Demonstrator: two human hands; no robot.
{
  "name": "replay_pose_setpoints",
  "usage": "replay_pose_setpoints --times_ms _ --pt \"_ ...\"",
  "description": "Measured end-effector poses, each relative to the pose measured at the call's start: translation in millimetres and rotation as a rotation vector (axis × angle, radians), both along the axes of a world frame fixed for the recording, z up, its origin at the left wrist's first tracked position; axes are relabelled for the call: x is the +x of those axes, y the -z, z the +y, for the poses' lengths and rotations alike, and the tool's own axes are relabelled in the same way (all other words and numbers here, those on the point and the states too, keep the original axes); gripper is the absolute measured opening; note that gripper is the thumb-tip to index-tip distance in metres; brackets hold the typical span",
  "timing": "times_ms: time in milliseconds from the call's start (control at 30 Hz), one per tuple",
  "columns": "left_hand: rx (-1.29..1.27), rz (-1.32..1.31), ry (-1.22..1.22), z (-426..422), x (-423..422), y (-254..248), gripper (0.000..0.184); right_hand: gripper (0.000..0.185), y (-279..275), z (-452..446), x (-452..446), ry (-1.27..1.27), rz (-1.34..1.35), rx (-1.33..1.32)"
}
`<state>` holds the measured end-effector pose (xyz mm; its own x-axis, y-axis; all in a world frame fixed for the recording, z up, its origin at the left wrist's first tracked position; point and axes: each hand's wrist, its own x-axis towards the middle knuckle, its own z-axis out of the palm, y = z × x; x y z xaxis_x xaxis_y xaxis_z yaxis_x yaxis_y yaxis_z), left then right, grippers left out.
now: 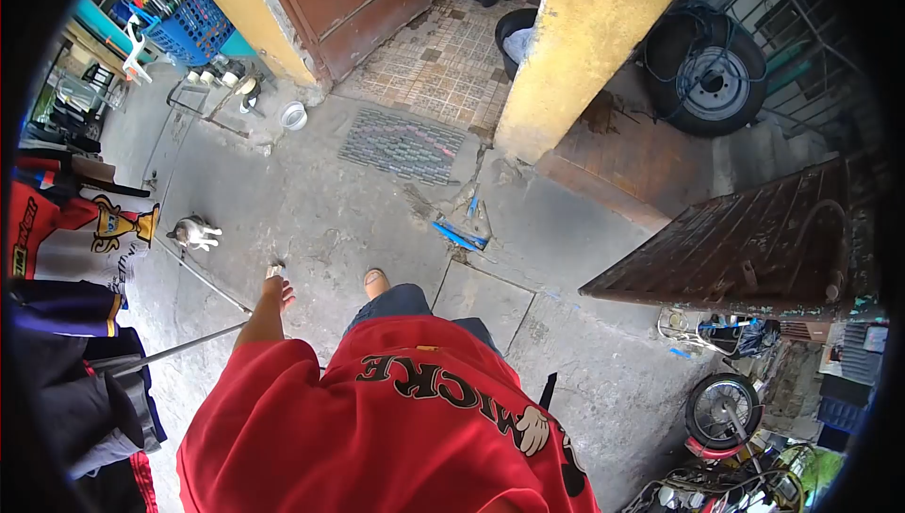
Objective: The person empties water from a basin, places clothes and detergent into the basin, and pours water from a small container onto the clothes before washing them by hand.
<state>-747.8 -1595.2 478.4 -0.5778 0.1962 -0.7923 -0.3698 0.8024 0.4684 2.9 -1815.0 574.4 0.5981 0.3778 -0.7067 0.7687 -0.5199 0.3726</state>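
Note:
My left hand [283,293] hangs low at the end of my bare forearm, left of my body and over the concrete floor [325,239]. Its fingers look curled, and a small whitish thing [274,271] shows at their far side, too small to name. A grey and white cat [195,232] lies on the floor farther left. My right hand is out of sight; my red shirt [405,419] fills the lower middle. A narrow black strip [549,390] sticks out at the shirt's right side. One foot [376,282] in a sandal is ahead of me.
Clothes [80,310] hang along the left near a metal pole [179,350]. Ahead lie a woven mat [401,145] and blue pieces [459,236], before a doorway with a brown door [349,4]. A dark wooden panel [745,239], a tyre [707,74] and a motorcycle wheel [724,414] are right.

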Motion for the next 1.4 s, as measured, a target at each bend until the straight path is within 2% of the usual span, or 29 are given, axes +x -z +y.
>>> replay_pose_setpoints --times_ms 33,167,267,367,433,467,500,567,600,633,667,700,733,800,833,900,967,1000,1033,1067,1100,1133,1200,1233,1267,1333,1400 --pt "0.03 -0.075 -0.017 -1 -4 7 0.034 0.054 3 5 -17 0.008 -0.019 0.009" --pt "0.042 -0.295 0.176 35 -19 29 0.039 0.055 15 27 -109 0.061 -0.075 0.049" --pt "0.085 -0.291 0.376 81 -30 27 0.04 0.057 -19 121 -140 -0.103 -0.184 0.291" --pt "0.283 -0.352 0.386 129 -42 5 0.043 0.051 -49 221 -185 -0.202 0.058 0.37" --pt "0.339 -0.4 0.413 158 -43 -18 0.044 0.05 -21 266 -194 -0.272 0.278 0.527" --pt "0.401 -0.45 0.43 170 -42 -29 0.045 0.046 -17 293 -216 -0.326 0.289 0.56" --pt "0.398 -0.462 0.435 181 -42 -35 0.045 0.039 -36 321 -257 -0.37 0.324 0.71" --pt "0.511 -0.69 0.444 203 -40 -49 0.05 0.034 -41 373 -310 -0.467 0.356 0.762" --pt "0.514 -0.697 0.452 216 -36 -62 0.05 0.031 -41 394 -334 -0.581 0.375 0.854" --pt "0.519 -0.744 0.455 229 -31 -79 0.057 0.029 -40 415 -357 -0.697 0.394 0.948" --pt "0.524 -0.789 0.455 243 -29 -93 0.065 0.028 -41 436 -381 -0.797 0.389 0.99" --pt "0.528 -0.785 0.457 256 -29 -103 0.065 0.026 -44 456 -402 -0.9 0.388 1.029" --pt "0.528 -0.789 0.417 271 -31 -113 0.072 0.026 -46 475 -419 -0.905 0.395 1.036" --pt "0.543 -0.773 0.365 305 -39 -131 0.078 0.021 -50 516 -447 -1.17 0.5 1.136" --pt "0.541 -0.743 0.324 323 -45 -140 0.084 0.021 -52 537 -456 -1.182 0.517 1.148" --pt "0.542 -0.697 0.271 354 -59 -156 0.089 0.019 -58 576 -472 -1.467 0.569 1.197" --pt "0.575 -0.821 0.404 388 -78 -173 0.087 0.018 -73 618 -484 -1.543 0.616 1.221" --pt "0.476 -0.834 0.366 401 -86 -179 0.074 0.017 -84 636 -489 -1.628 0.628 1.228" --pt "0.465 -0.833 0.361 403 -91 -176 0.074 0.016 -91 648 -488 -1.708 0.644 1.222" --pt "0.481 -0.766 0.323 409 -96 -170 0.067 0.016 -98 667 -487 -1.745 0.651 1.251" --pt "0.506 -0.696 0.292 422 -92 -185 0.06 0.016 -106 688 -487 -1.75 0.645 1.27" --pt "0.509 -0.804 0.155 430 -88 -198 0.044 0.016 -113 705 -485 -1.8 0.66 1.301" --pt "0.482 -0.76 0.239 456 -92 -192 0.038 0.015 -124 733 -481 -1.875 0.684 1.324" --pt "0.454 -0.722 0.324 468 -93 -185 0.033 0.015 -131 751 -479 -1.874 0.702 1.306" --pt "0.45 -0.693 0.295 481 -89 -185 0.026 0.015 -137 768 -476 -1.878 0.652 1.311" --pt "0.511 -0.675 0.294 505 -86 -170 0.025 0.015 -134 798 -471 -1.869 0.613 1.309" --pt "0.539 -0.658 0.293 528 -74 -168 0.025 0.02 -121 827 -470 -1.62 0.484 1.359"
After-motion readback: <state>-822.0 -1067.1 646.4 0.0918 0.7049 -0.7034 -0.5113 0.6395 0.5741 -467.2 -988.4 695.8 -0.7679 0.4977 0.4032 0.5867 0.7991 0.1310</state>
